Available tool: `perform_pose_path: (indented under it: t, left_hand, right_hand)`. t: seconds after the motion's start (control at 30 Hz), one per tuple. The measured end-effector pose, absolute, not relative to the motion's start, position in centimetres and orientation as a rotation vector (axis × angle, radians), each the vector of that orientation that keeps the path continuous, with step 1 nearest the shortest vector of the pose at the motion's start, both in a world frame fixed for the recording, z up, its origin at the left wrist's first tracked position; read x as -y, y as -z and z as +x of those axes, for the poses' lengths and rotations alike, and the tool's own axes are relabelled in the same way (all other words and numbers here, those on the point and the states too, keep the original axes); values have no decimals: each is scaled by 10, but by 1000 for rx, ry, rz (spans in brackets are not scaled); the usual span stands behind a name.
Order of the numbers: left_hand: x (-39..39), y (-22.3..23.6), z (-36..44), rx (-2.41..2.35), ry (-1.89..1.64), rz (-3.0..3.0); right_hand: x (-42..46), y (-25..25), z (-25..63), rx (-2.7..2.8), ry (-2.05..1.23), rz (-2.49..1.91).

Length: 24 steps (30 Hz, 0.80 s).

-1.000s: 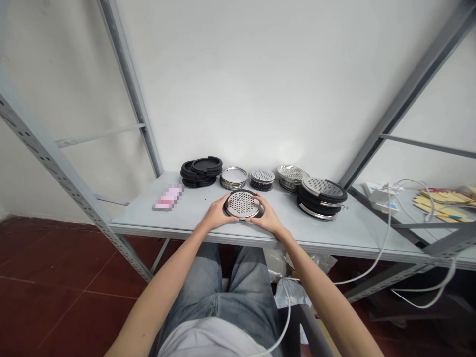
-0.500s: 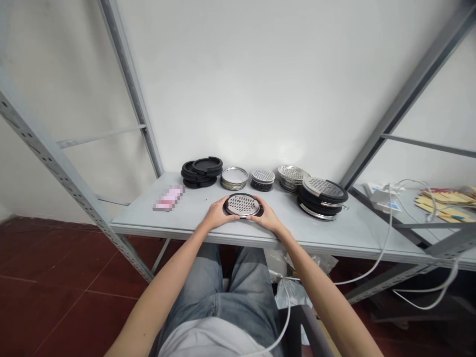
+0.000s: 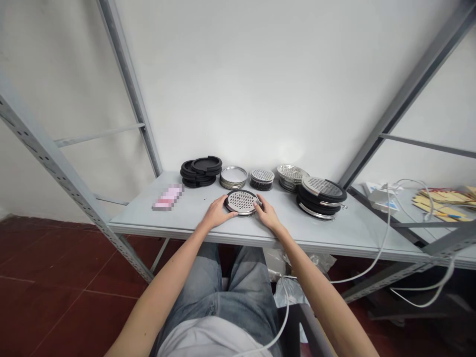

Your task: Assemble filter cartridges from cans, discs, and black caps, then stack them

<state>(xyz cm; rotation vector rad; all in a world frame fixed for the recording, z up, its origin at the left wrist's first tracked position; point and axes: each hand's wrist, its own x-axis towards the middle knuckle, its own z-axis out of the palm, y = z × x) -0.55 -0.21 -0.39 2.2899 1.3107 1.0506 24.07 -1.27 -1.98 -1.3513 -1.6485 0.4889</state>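
A round grater [image 3: 241, 202], a perforated silver disc in a black ring with a metal rim, sits flat at the middle of the table. My left hand [image 3: 217, 213] curves round its left edge, thumb along the near side. At the right edge is my right hand [image 3: 267, 213], its thumb on the disc's border and its fingers round the rim. Behind it stand a stack of black rings [image 3: 203, 171], a stack of silver metal rings [image 3: 233, 177], a stack of small perforated discs [image 3: 262, 178] and a stack of wider shiny perforated discs [image 3: 292, 174].
A pile of similar round graters [image 3: 322, 198] with metal clasps stands to the right. A blurred pink item [image 3: 168, 197] lies left on the grey table [image 3: 141, 218]. Metal shelf posts [image 3: 128, 89] frame both sides. A white cable [image 3: 383, 248] hangs at the right, near yellow pieces [image 3: 439, 203].
The grater has shifted slightly away from me. My thumbs have parted from the middle of its near edge, the right one moving up onto the right border.
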Motion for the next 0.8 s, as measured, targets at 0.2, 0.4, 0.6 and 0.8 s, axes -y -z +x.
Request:
perform_pose_path:
  t: [0.2, 0.4, 0.6, 0.8]
  left_hand:
    - [0, 6, -6, -1311, -1048, 2247]
    - [-1, 7, -6, -1330, -1026, 2246]
    - [1, 5, -7, -1330, -1008, 2300]
    - [4, 1, -7, -1322, -1017, 2280]
  right_hand:
    - [12, 19, 241, 1701, -507, -1306]
    - [14, 15, 236, 1849, -414, -1270]
    - [15, 13, 235, 1856, -387, -1231]
    - [16, 13, 235, 1822, -405, -1294]
